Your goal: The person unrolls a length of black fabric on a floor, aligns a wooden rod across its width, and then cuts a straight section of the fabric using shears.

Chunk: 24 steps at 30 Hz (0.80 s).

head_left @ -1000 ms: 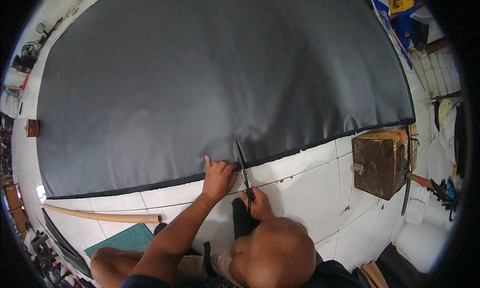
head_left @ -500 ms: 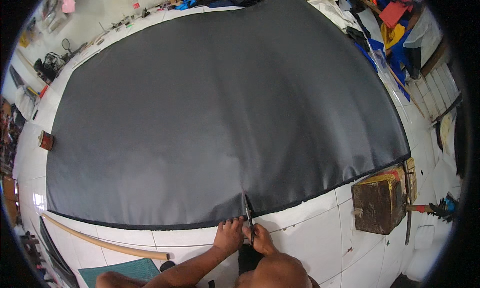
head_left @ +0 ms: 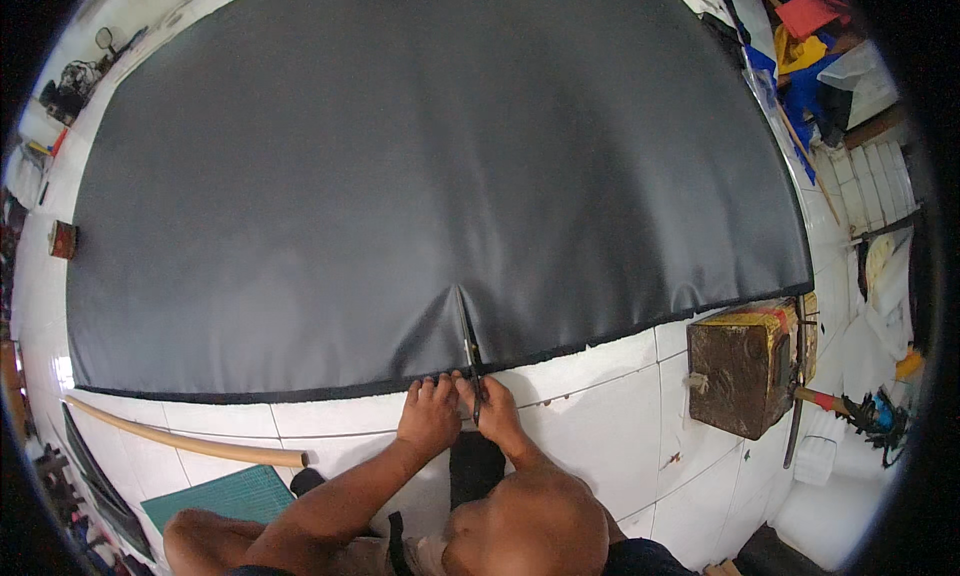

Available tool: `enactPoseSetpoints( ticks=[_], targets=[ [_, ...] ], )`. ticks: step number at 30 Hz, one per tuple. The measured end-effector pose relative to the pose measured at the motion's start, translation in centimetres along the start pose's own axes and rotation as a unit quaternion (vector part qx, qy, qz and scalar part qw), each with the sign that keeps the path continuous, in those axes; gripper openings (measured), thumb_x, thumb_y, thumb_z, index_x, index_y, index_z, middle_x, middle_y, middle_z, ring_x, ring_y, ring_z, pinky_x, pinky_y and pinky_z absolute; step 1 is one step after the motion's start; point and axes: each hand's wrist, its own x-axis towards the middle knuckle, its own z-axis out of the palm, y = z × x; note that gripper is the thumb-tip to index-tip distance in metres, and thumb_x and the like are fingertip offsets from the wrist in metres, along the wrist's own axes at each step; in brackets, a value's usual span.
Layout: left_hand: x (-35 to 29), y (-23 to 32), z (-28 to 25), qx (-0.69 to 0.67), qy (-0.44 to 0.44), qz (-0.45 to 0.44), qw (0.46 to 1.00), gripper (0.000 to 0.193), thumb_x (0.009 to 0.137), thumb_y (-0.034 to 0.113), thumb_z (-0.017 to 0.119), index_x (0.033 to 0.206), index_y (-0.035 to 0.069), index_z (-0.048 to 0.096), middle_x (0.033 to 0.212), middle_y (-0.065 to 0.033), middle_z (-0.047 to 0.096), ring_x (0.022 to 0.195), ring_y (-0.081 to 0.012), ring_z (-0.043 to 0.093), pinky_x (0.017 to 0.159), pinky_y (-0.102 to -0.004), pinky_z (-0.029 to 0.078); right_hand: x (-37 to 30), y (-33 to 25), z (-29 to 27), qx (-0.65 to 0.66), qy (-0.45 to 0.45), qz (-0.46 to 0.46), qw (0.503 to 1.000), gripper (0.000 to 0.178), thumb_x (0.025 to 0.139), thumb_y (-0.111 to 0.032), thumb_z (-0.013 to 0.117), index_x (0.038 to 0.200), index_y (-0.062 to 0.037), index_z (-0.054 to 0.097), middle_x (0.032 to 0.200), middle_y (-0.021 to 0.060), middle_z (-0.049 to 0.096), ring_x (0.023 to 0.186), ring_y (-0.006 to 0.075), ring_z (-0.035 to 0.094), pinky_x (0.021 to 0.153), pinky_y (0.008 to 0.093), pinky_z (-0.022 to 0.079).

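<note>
A large black leather-like sheet (head_left: 300, 206) lies spread over the white tiled floor, its near edge running just in front of me. My right hand (head_left: 497, 413) grips a pair of scissors (head_left: 467, 331), blades pointing away from me and lying over the sheet's near edge. Around the blades the material rises in a small tented fold. Close beside it on the left, my left hand (head_left: 431, 416) has its fingers curled on the sheet's edge, pinching it. The lower blade and any cut line are hard to make out.
A brown-and-yellow block (head_left: 740, 371) stands by the sheet's right corner, beside a tool with a dark bristly end (head_left: 880, 413). At left lie a curved tan tube (head_left: 190, 436), a green cutting mat (head_left: 215, 498) and a small tin (head_left: 63, 240). Coloured scraps (head_left: 810, 51) pile at far right.
Both hands and the scissors have moved forward, with the blades further over the sheet and the fold around them taller. The whole view has also shifted, so the floor things appear higher and further left.
</note>
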Motion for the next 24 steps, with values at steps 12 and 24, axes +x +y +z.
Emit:
enactPoseSetpoints(
  ticks=[12, 24],
  targets=[
    [0.3, -0.1, 0.2, 0.005, -0.011, -0.011, 1.0, 0.073, 0.078, 0.029, 0.065, 0.14, -0.002, 0.041, 0.122, -0.0169, 0.051, 0.116, -0.0344, 0.051, 0.106, -0.0475, 0.037, 8.5, -2.7, 1.1, 0.038, 0.007, 0.003, 0.999, 0.057, 0.088, -0.055, 0.065, 0.072, -0.0015, 0.057, 0.065, 0.0105, 0.058, 0.06, 0.0212, 0.057, 0.058, 0.037, 0.045],
    [0.4, -0.2, -0.3, -0.005, -0.028, 0.002, 1.0, 0.075, 0.079, 0.029, 0.064, 0.142, -0.003, 0.039, 0.124, -0.0191, 0.052, 0.115, -0.0361, 0.052, 0.104, -0.0483, 0.04, 11.1, -6.0, -0.4, 0.076, -0.034, 0.058, 0.995, 0.053, 0.089, -0.053, 0.067, 0.07, -0.0063, 0.052, 0.057, 0.0018, 0.053, 0.047, 0.0107, 0.051, 0.044, 0.0275, 0.041]
  ],
)
